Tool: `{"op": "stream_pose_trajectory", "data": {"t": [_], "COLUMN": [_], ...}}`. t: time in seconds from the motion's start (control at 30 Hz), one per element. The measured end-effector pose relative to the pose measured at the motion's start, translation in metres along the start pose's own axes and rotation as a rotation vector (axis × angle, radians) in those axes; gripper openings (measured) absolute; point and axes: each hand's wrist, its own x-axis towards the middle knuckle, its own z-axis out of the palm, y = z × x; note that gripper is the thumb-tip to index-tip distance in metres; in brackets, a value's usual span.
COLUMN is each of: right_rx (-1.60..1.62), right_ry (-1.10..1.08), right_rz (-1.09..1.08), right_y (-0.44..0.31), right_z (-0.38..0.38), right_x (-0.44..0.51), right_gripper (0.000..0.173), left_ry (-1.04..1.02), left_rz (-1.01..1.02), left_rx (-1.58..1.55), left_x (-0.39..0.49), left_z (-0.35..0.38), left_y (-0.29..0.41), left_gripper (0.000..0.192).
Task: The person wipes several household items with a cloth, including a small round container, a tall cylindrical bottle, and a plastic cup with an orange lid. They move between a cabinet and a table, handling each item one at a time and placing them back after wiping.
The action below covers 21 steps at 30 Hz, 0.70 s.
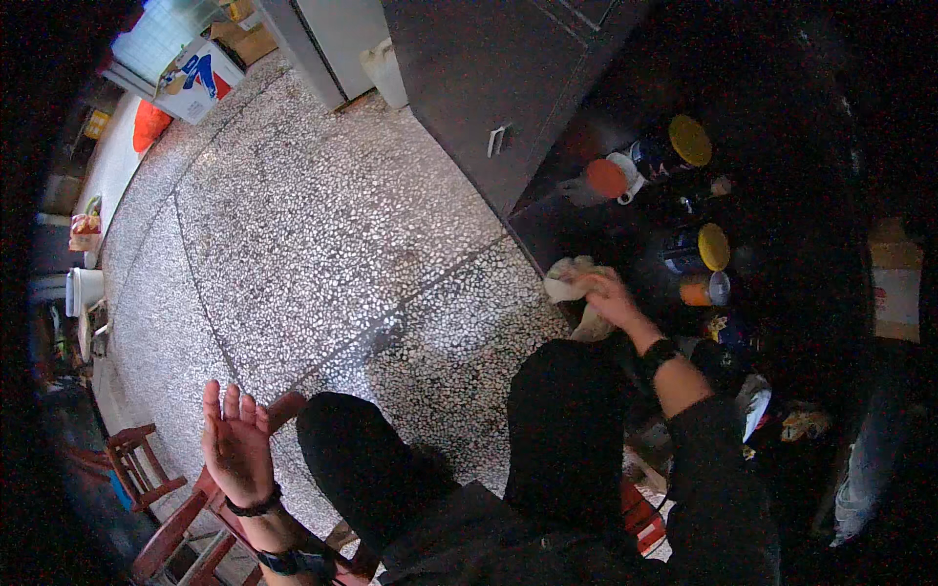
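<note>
My right hand (610, 294) is slightly blurred, its fingers closed on a pale cloth (566, 282). The cloth is at the edge of a dark cupboard space, and part of it hangs below my fingers. Beyond that hand, in deep shadow, are a yellow-lidded jar (713, 247) and an orange container (695, 291). My left hand (238, 445) is raised on the left, empty, palm showing and fingers apart. Beneath it is a reddish wooden chair (170, 529).
A dark cabinet panel (469, 95) with a metal handle (498, 141) rises ahead. Farther back are a red-lidded container (607, 179) and another yellow-lidded jar (689, 141). Speckled terrazzo floor (330, 242) spreads ahead of my knees. A printed cardboard box (198, 80) stands at far left.
</note>
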Motion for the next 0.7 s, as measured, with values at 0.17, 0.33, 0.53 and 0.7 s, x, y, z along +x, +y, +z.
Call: {"op": "stream_pose_trajectory", "data": {"t": [0.17, 0.33, 0.53, 0.7], "right_rx": [0.343, 0.281, -0.327, -0.522], "right_ry": [0.296, 0.352, 0.103, 0.830], "right_rz": [0.479, 0.007, -0.129, -0.363], "right_y": [0.001, -0.009, -0.018, -0.065], "right_z": [-0.077, 0.001, 0.009, -0.064], "right_x": [0.026, 0.059, 0.031, 0.076], "right_gripper": [0.052, 0.051, 0.030, 0.056], "left_ry": [-0.110, 0.043, 0.062, 0.058], "left_rz": [-0.067, -0.232, -0.328, -0.356], "left_rx": [0.037, 0.021, 0.055, -0.008], "left_x": [0.020, 0.028, 0.028, 0.024], "left_z": [0.008, -0.009, -0.022, -0.027], "left_y": [-0.025, -0.098, -0.131, -0.133], "left_gripper": [0.045, 0.037, 0.040, 0.039]}}
